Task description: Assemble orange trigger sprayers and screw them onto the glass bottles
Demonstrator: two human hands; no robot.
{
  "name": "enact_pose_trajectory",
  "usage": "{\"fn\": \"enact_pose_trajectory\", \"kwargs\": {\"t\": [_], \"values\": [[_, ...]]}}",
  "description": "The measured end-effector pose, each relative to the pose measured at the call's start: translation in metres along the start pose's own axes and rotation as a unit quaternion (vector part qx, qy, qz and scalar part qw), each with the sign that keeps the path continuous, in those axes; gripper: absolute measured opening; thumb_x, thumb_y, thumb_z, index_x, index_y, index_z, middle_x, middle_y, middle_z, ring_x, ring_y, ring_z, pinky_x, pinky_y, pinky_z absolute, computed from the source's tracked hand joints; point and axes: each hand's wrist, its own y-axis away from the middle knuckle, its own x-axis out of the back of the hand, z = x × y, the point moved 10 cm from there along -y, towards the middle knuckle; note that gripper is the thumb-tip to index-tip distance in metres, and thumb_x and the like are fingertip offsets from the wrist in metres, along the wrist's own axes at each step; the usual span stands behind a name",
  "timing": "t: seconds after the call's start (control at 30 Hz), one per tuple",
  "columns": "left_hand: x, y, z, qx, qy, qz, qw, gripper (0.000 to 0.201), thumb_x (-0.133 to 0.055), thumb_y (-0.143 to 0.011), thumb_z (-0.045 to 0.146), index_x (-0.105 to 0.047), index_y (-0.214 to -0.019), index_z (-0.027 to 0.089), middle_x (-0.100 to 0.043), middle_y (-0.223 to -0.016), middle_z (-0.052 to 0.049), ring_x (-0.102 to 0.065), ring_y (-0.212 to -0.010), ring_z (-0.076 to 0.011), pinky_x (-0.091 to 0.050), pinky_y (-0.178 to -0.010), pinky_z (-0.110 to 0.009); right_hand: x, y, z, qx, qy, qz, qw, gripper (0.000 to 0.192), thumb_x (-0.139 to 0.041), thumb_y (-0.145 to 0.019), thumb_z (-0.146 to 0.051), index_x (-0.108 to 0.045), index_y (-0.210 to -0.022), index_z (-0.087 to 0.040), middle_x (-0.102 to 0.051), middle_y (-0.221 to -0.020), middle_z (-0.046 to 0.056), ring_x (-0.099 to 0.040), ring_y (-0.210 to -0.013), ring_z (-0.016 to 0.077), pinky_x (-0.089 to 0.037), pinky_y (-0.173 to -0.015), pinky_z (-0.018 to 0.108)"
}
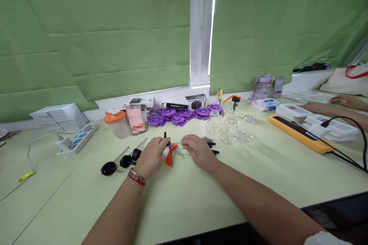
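My left hand (pixel 153 155) is closed around a black part (pixel 165 135) whose end pokes up above the fingers. A thin metal rod (pixel 176 144) runs from it to my right hand (pixel 198 151), which pinches the rod's far end between thumb and fingers. Something white covers my left thumb. Below the rod lie an orange toothed piece (pixel 169 159) and a few loose metal rods (pixel 180 153). Bristle brushes (pixel 207 139) with black ends are partly hidden behind my right hand. Left of my left hand rest black round-headed pieces (pixel 108 168) on metal rods.
Purple plastic parts (pixel 169 113) pile up near the window sill, beside clear glass jars (pixel 228 134). An orange-lidded cup (pixel 115 122) and white power strip (pixel 79 141) stand left. Rightward are a yellow-orange power strip (pixel 299 134), white stacks (pixel 293 113) and another person's hands (pixel 317 108).
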Motion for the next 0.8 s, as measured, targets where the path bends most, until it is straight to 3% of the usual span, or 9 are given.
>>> {"fn": "enact_pose_trajectory", "kwargs": {"t": [0.13,0.23,0.3,0.37,0.5,0.63,0.8], "values": [[0.008,0.002,-0.001,-0.011,0.017,0.046,0.999,0.035,-0.041,-0.089,0.028,-0.048,-0.122,0.018,-0.057,-0.102,-0.010,-0.053,-0.095,-0.0234,-0.043,-0.083,-0.038,0.001,0.006,0.043,-0.167,-0.115,0.030,0.979,0.017,-0.046,-0.087,-0.027,-0.059,-0.083,-0.018,-0.062,-0.071,0.003,-0.057,-0.068,0.0155,-0.046,-0.068,0.030],[0.014,0.004,0.002,-0.028,0.032,0.079,0.996,0.053,-0.054,-0.083,0.042,-0.040,-0.127,0.016,-0.054,-0.112,-0.012,-0.052,-0.101,-0.0250,-0.044,-0.085,-0.038,-0.010,0.019,0.071,-0.291,-0.277,0.063,0.914,0.018,-0.054,-0.081,-0.035,-0.058,-0.080,-0.017,-0.061,-0.063,0.000,-0.057,-0.058,0.0134,-0.046,-0.064,0.029],[0.016,0.005,0.005,-0.033,0.018,0.085,0.996,0.057,-0.057,-0.080,0.045,-0.040,-0.127,0.018,-0.053,-0.115,-0.013,-0.054,-0.102,-0.0250,-0.046,-0.082,-0.036,-0.021,0.023,0.076,-0.328,-0.364,0.061,0.870,0.024,-0.061,-0.076,-0.040,-0.057,-0.077,-0.016,-0.062,-0.066,0.001,-0.056,-0.053,0.0117,-0.046,-0.061,0.029],[0.016,0.005,0.008,-0.030,0.007,0.089,0.996,0.048,-0.053,-0.083,0.045,-0.044,-0.123,0.020,-0.052,-0.116,-0.012,-0.055,-0.100,-0.0235,-0.046,-0.080,-0.034,-0.028,0.024,0.076,-0.340,-0.408,0.051,0.846,0.029,-0.066,-0.071,-0.042,-0.057,-0.075,-0.015,-0.063,-0.068,0.001,-0.055,-0.050,0.0106,-0.046,-0.059,0.029],[0.013,0.006,0.007,-0.007,0.036,0.086,0.996,0.034,-0.049,-0.085,0.044,-0.053,-0.109,0.021,-0.057,-0.104,-0.008,-0.058,-0.090,-0.0205,-0.047,-0.077,-0.032,-0.024,0.023,0.076,-0.331,-0.403,0.058,0.851,0.032,-0.068,-0.069,-0.045,-0.059,-0.076,-0.015,-0.062,-0.067,0.001,-0.055,-0.054,0.0107,-0.046,-0.058,0.027],[0.013,0.008,-0.018,0.085,0.120,0.132,0.980,0.026,-0.050,-0.084,0.043,-0.056,-0.094,0.020,-0.061,-0.089,-0.005,-0.058,-0.080,-0.0182,-0.047,-0.073,-0.031,-0.005,0.025,0.091,-0.330,-0.356,0.120,0.866,0.030,-0.070,-0.066,-0.042,-0.063,-0.079,-0.017,-0.056,-0.064,-0.002,-0.049,-0.056,0.0090,-0.045,-0.057,0.025],[-0.006,0.008,-0.041,0.166,0.201,0.093,0.961,0.029,-0.049,-0.081,0.045,-0.058,-0.087,0.019,-0.058,-0.073,-0.001,-0.055,-0.063,-0.0150,-0.046,-0.058,-0.027,-0.006,0.028,0.102,-0.353,-0.337,0.102,0.867,0.030,-0.071,-0.063,-0.038,-0.065,-0.082,-0.016,-0.055,-0.062,-0.003,-0.048,-0.053,0.0085,-0.041,-0.054,0.025]]}}
